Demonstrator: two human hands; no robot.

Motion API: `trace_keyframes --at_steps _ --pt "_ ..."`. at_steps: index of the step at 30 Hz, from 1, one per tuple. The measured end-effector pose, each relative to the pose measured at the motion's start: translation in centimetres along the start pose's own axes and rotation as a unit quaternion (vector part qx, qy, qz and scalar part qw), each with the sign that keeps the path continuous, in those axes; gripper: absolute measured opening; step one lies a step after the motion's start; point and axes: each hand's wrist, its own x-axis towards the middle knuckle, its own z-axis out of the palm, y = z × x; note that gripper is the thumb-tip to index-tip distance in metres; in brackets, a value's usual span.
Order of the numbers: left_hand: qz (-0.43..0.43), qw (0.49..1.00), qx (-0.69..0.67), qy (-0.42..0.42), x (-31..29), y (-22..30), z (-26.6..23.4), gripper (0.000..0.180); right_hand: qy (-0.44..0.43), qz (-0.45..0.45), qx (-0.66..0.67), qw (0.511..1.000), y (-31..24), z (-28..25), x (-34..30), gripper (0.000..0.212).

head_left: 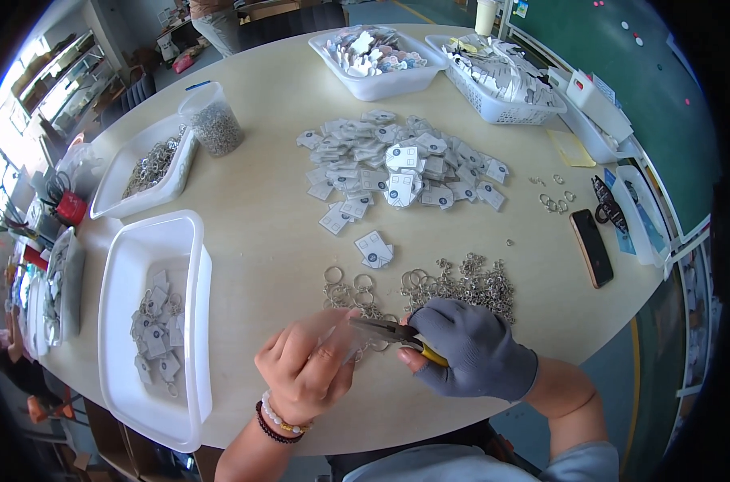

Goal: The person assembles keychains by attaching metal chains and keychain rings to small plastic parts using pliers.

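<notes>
- Your left hand is pinching a clear piece.
- Your gloved right hand is gripping pliers.
- Slipping toward nine o'clock, they could be nipping you.

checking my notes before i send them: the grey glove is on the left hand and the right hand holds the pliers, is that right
Not quite: the head view shows the grey glove on the right hand, not the left hand. The right hand does hold the pliers.
</notes>
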Motion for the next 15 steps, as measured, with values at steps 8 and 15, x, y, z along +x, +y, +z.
trace_keyframes --at_steps 8,15 --pt "-0.027 0.999 -0.028 0.011 0.2 0.0 -0.4 0.050 0.066 -0.043 -0.052 0.996 0.1 0.1 0.6 0.030" --pt "-0.047 0.976 0.198 0.082 1.1 -1.3 -2.9 0.032 0.168 0.072 -0.058 0.982 5.1 -3.5 -0.9 0.023"
